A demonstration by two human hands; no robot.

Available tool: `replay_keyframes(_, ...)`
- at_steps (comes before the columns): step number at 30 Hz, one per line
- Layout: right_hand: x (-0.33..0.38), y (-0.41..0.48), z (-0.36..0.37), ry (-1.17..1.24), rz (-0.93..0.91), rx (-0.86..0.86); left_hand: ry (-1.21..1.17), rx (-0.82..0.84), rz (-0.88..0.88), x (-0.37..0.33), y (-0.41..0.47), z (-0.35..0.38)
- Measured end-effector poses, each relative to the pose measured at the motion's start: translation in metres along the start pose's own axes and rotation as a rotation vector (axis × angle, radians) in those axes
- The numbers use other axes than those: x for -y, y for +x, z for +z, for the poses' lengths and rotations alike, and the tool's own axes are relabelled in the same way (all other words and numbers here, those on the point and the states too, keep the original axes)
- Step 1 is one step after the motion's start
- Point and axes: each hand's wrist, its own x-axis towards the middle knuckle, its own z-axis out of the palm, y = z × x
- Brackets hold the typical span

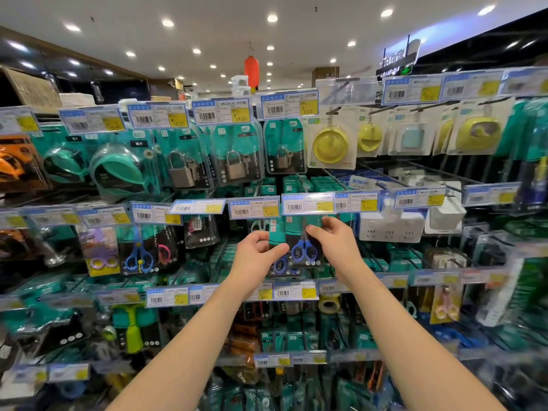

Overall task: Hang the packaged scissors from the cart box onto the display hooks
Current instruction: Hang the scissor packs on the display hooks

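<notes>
My left hand [256, 256] and right hand [336, 244] each pinch the packaged scissors [305, 250] just under the price tag [308, 204]. I should level the card and ease its hole squarely onto the hook.

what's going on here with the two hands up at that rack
A person is stocking a store display of hanging goods. The right hand pinches a scissors pack with blue handles near its top, just under the price tags of the second row. The left hand grips a second pack beside it, slightly lower. The tags hide the hook, so whether either pack is on it yet cannot be told. The cart box is not in view.
</notes>
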Motion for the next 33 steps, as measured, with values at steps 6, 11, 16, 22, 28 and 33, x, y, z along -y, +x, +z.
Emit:
replay_keyframes(6,0.007,-0.001,0.007,0.037,0.02,-0.001,0.021,-0.017,-0.003,0.002,0.001,0.003)
replay_keyframes(11,-0.001,0.013,0.018,0.05,0.018,-0.062,0.031,-0.033,0.008,0.002,0.002,0.005)
replay_keyframes(16,0.011,0.01,0.022,0.075,0.054,-0.108,0.045,-0.04,0.013,0.001,0.002,0.005)
replay_keyframes(22,0.012,0.015,0.026,0.142,0.021,-0.166,0.053,-0.043,0.022,0.003,0.002,0.006)
replay_keyframes(28,0.008,0.018,0.028,0.125,0.014,-0.222,0.043,-0.044,0.012,0.006,0.003,0.007)
replay_keyframes(33,0.004,0.022,0.027,0.095,0.018,-0.248,0.053,-0.051,0.014,0.006,0.004,0.009)
